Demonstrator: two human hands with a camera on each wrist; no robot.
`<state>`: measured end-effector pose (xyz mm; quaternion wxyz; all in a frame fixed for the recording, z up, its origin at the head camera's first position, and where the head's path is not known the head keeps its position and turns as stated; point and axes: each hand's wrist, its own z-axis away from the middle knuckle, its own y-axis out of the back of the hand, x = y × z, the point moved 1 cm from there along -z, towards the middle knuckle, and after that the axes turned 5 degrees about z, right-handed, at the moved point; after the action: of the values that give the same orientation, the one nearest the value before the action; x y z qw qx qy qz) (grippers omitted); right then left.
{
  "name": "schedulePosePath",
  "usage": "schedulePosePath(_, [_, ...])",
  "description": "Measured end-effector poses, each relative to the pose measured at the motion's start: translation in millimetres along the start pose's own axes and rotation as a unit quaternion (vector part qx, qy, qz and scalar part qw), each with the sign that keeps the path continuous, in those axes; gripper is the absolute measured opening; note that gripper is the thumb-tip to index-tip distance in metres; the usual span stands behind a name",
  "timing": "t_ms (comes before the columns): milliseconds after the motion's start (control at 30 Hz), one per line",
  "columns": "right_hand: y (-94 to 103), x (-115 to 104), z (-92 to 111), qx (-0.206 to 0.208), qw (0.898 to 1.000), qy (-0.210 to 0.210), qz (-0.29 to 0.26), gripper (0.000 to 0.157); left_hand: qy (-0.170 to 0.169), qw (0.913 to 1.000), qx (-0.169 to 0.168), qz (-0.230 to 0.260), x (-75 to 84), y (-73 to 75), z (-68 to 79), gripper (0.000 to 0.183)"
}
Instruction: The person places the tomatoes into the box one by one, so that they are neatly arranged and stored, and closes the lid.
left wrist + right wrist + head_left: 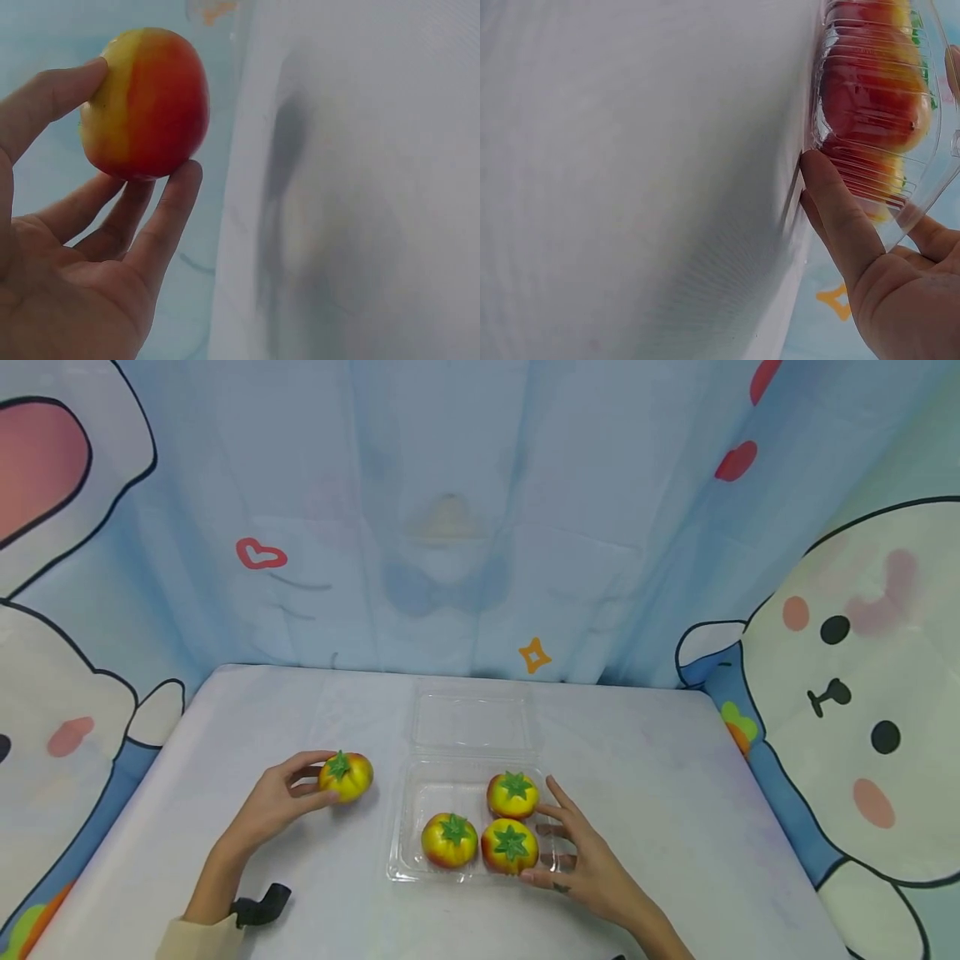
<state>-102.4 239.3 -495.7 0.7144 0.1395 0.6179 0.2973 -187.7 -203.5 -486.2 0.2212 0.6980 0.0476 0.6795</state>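
My left hand holds a yellow-and-red tomato with a green star-shaped top, left of a clear plastic clamshell box. In the left wrist view, the thumb and fingertips pinch this tomato above the white surface. Three similar tomatoes sit in the box: one at the back right, one at the front right and one at the front left. Spread, nearly straight fingers of my right hand touch the box's right side. Its wall shows close to that hand in the right wrist view.
The box's lid lies folded back toward the rear of the white-covered table. A blue cartoon curtain hangs behind the table. A black strap is at the left wrist.
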Motion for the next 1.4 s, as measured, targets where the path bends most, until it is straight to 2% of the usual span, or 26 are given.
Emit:
schedulePosePath(233, [0.6, 1.8, 0.5, -0.004, 1.0, 0.012, -0.002, 0.096, -0.014, 0.9998, -0.001, 0.012, 13.3, -8.8, -1.8, 0.059])
schedulePosePath(467, [0.6, 2.4, 0.7, -0.009, 1.0, 0.016, -0.012, 0.091, -0.016, 0.9994, -0.006, 0.031, 29.2, -24.8, -0.8, 0.059])
schedulePosePath(867, [-0.4, 1.5, 1.2, -0.006, 1.0, 0.018, -0.01, 0.091, -0.051, 0.9981, -0.035, 0.009, 47.9, -42.1, -12.2, 0.058])
schedulePosePath(1400, [0.6, 0.3, 1.4, -0.004, 1.0, 0.019, -0.006, 0.096, -0.053, 0.9959, -0.074, 0.005, 62.6, -75.3, -24.2, 0.057])
